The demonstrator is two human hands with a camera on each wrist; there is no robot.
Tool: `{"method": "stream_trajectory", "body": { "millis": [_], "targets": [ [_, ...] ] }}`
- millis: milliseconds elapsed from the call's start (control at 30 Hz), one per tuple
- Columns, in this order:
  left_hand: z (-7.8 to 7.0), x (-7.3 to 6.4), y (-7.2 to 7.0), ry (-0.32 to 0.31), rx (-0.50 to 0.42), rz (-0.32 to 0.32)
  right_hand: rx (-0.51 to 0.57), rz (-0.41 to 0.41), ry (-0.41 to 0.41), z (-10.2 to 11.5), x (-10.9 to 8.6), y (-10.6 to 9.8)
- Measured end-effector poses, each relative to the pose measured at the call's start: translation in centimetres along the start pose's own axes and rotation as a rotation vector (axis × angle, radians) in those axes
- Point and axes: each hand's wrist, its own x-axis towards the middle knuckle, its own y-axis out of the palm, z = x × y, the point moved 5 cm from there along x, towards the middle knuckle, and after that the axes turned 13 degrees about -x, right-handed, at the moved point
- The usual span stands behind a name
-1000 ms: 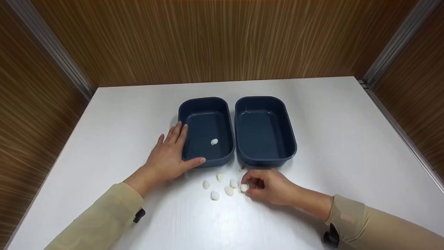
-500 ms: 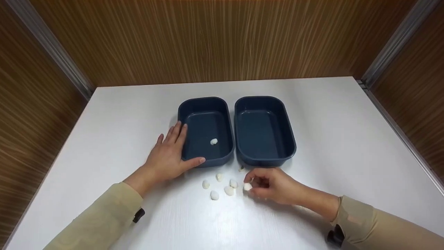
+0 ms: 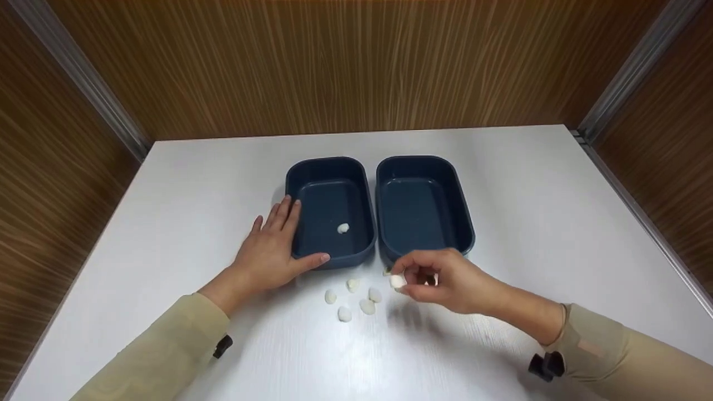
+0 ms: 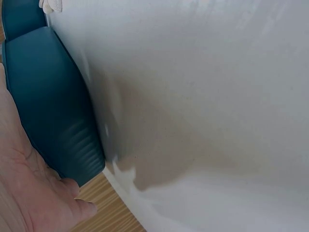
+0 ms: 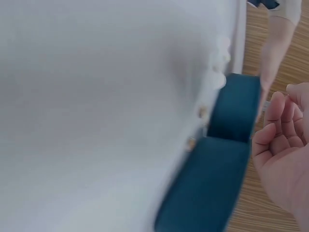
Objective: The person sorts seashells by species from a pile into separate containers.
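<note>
My right hand (image 3: 454, 281) pinches a small white shell (image 3: 397, 281) between thumb and fingertips, raised off the table in front of the right dark blue tray (image 3: 426, 259). With its fingers spread, my left hand (image 3: 267, 250) rests on the near left corner of the left dark blue tray (image 3: 348, 260), thumb along the front rim. One white shell (image 3: 343, 228) lies inside that left tray. Several pale shells (image 3: 367, 306) lie loose on the table between the hands. In the right wrist view the right hand (image 5: 285, 140) has curled fingers; its held shell is hidden there.
A small shell with a brownish part (image 3: 387, 272) lies by the gap between the trays, partly behind the right hand. Both trays stand side by side on the white table (image 3: 518, 211). Wood-grained panels (image 3: 356, 67) enclose the back and sides.
My right hand has drawn the pinched shell away from the loose ones, to the right, and lifted it up toward the right tray. My left hand has stayed in place.
</note>
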Motion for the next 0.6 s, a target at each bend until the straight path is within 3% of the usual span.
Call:
{"method": "stream_trajectory", "body": {
  "millis": [333,600],
  "targets": [
    [0.2,0.0,0.0,-0.003,0.002,-0.005,-0.044,-0.022,0.014,1.2,3.6,-2.5],
    [0.1,0.1,0.0,-0.003,-0.001,0.005,-0.123,-0.087,-0.005,1.3,6.9,-4.1]
  ]
}}
